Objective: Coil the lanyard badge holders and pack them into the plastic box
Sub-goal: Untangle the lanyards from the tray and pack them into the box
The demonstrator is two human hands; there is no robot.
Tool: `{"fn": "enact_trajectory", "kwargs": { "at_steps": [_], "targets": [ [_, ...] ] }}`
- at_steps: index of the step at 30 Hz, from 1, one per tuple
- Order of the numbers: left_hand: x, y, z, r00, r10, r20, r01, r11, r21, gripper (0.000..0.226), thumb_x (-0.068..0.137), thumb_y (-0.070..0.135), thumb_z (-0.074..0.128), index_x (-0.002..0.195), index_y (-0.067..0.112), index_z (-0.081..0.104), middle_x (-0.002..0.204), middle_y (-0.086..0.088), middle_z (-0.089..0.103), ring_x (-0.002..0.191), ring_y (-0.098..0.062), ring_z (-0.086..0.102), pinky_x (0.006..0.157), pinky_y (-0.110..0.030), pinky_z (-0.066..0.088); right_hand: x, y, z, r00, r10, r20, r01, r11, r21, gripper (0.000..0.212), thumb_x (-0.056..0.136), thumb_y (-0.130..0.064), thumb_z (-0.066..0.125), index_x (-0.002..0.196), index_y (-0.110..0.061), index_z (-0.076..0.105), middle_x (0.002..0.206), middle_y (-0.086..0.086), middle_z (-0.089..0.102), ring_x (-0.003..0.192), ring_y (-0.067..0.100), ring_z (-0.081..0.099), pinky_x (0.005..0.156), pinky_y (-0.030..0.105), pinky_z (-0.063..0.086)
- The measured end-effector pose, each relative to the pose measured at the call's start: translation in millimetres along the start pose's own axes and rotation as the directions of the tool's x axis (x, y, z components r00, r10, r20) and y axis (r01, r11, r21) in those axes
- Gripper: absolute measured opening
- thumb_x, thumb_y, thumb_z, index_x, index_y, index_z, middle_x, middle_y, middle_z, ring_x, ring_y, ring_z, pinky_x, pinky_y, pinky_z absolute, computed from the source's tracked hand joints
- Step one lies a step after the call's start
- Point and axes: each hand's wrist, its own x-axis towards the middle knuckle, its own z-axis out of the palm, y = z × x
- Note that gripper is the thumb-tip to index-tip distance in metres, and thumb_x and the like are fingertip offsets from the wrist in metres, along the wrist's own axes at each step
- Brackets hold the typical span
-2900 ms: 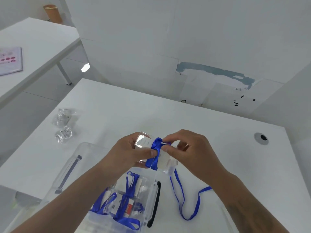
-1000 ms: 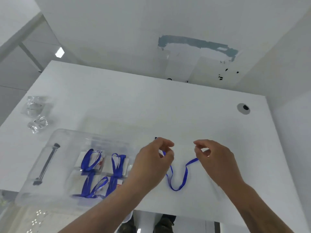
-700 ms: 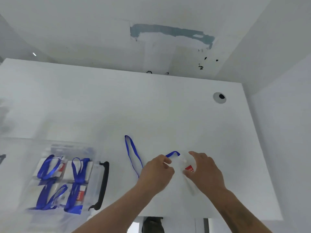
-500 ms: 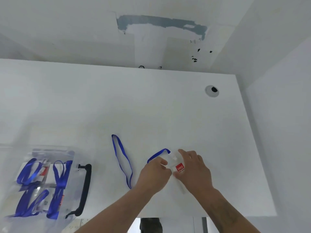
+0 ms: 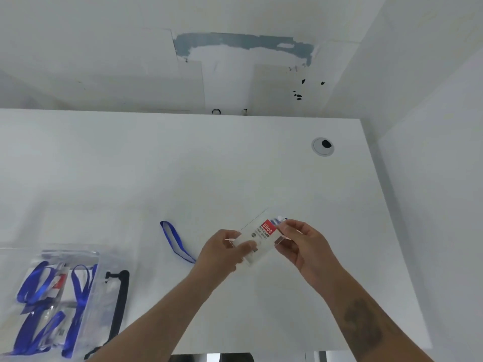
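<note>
Hands meet over the white table (image 5: 235, 165), and from my remote seat I see both of them gripping one clear badge holder (image 5: 257, 240) just above the tabletop. My left hand (image 5: 222, 253) pinches its near, lower end between thumb and curled fingers. My right hand (image 5: 300, 244) pinches the upper end, thumb and forefinger closed on the corner by the red label, the other fingers loosely curled beneath. The holder tilts, its labelled end higher and to the right. Its blue lanyard (image 5: 176, 241) lies on the table to the left of my left hand, running under it. At the lower left edge sits the plastic box (image 5: 104, 296) with a black handle (image 5: 119, 304), and coiled blue lanyards with badge holders (image 5: 52, 296) lie inside it.
</note>
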Motion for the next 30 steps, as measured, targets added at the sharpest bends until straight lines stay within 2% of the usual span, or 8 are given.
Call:
{"fn": "enact_trajectory", "kwargs": {
  "at_steps": [5, 9, 11, 17, 20, 23, 27, 30],
  "targets": [
    [-17, 37, -25, 0.99, -0.028, 0.139, 0.097, 0.853, -0.513, 0.021, 0.089, 0.007, 0.067, 0.11, 0.009, 0.067, 0.103, -0.012, 0.076, 0.095, -0.029, 0.073, 0.081, -0.037, 0.061, -20, -10, 14, 0.998, -0.041, 0.042, 0.031, 0.979, 0.202, 0.01, 0.093, -0.012, 0.064, 0.102, -0.009, 0.064, 0.103, 0.014, 0.074, 0.085, 0.019, 0.071, 0.066, 0.027, 0.059],
    [-31, 63, -44, 0.986, 0.064, 0.151, 0.021, 0.863, -0.504, 0.019, 0.091, 0.006, 0.064, 0.109, 0.011, 0.07, 0.102, -0.01, 0.077, 0.09, -0.025, 0.074, 0.076, -0.035, 0.062, -30, -22, 25, 0.896, -0.406, -0.18, 0.356, 0.899, -0.254, 0.016, 0.098, -0.018, 0.052, 0.097, -0.023, 0.067, 0.098, -0.002, 0.071, 0.09, 0.016, 0.065, 0.069, 0.03, 0.052],
    [-36, 78, -50, 0.98, 0.082, 0.184, 0.032, 0.836, -0.548, 0.02, 0.091, 0.006, 0.065, 0.109, 0.009, 0.07, 0.105, -0.012, 0.076, 0.085, -0.024, 0.074, 0.074, -0.033, 0.063, -34, -30, 37, 0.855, -0.505, -0.117, 0.451, 0.836, -0.313, 0.031, 0.101, -0.016, 0.043, 0.096, -0.033, 0.068, 0.099, -0.016, 0.071, 0.099, 0.008, 0.063, 0.08, 0.026, 0.05],
    [-42, 108, -59, 0.979, 0.153, 0.137, -0.031, 0.77, -0.637, 0.018, 0.092, 0.007, 0.063, 0.11, 0.006, 0.065, 0.102, -0.012, 0.077, 0.085, -0.026, 0.076, 0.074, -0.035, 0.063, -47, -33, 87, 0.952, -0.28, 0.127, 0.308, 0.862, -0.402, 0.027, 0.104, -0.014, 0.037, 0.092, -0.015, 0.061, 0.09, 0.003, 0.071, 0.086, 0.016, 0.065, 0.083, 0.023, 0.046],
    [-38, 114, -62, 0.976, 0.207, -0.074, -0.217, 0.847, -0.485, 0.01, 0.091, 0.007, 0.066, 0.101, 0.01, 0.068, 0.096, -0.006, 0.077, 0.085, -0.025, 0.075, 0.066, -0.031, 0.063, -59, -26, 95, 0.908, -0.281, 0.31, 0.414, 0.706, -0.574, 0.025, 0.104, -0.021, 0.039, 0.098, -0.015, 0.062, 0.071, -0.007, 0.067, 0.063, 0.006, 0.059, 0.071, 0.023, 0.051],
    [-35, 111, -70, 0.859, 0.457, -0.233, -0.461, 0.886, 0.04, 0.015, 0.093, 0.013, 0.065, 0.089, 0.026, 0.069, 0.089, 0.012, 0.073, 0.084, -0.01, 0.071, 0.065, -0.023, 0.059, -71, -39, 92, 0.863, -0.286, 0.416, 0.502, 0.402, -0.766, 0.023, 0.102, -0.032, 0.043, 0.106, -0.028, 0.065, 0.077, -0.014, 0.064, 0.067, 0.002, 0.058, 0.065, 0.017, 0.045],
    [-39, 101, -89, 0.84, 0.527, -0.126, -0.459, 0.816, 0.35, 0.016, 0.092, 0.02, 0.063, 0.086, 0.033, 0.071, 0.081, 0.016, 0.072, 0.068, -0.002, 0.065, 0.064, -0.03, 0.058, -77, -75, 91, 0.766, -0.435, 0.473, 0.579, 0.15, -0.801, 0.012, 0.09, -0.035, 0.057, 0.089, -0.036, 0.069, 0.068, -0.018, 0.062, 0.06, 0.003, 0.053, 0.057, 0.019, 0.04],
    [-47, 99, -103, 0.894, 0.448, 0.035, -0.436, 0.847, 0.303, 0.016, 0.093, 0.017, 0.065, 0.087, 0.03, 0.072, 0.086, 0.015, 0.074, 0.079, -0.012, 0.071, 0.072, -0.036, 0.062, -67, -99, 94, 0.723, -0.507, 0.469, 0.619, 0.175, -0.765, 0.007, 0.087, -0.03, 0.067, 0.084, -0.032, 0.073, 0.072, -0.027, 0.066, 0.064, -0.005, 0.055, 0.06, 0.009, 0.039]
  ]
}}
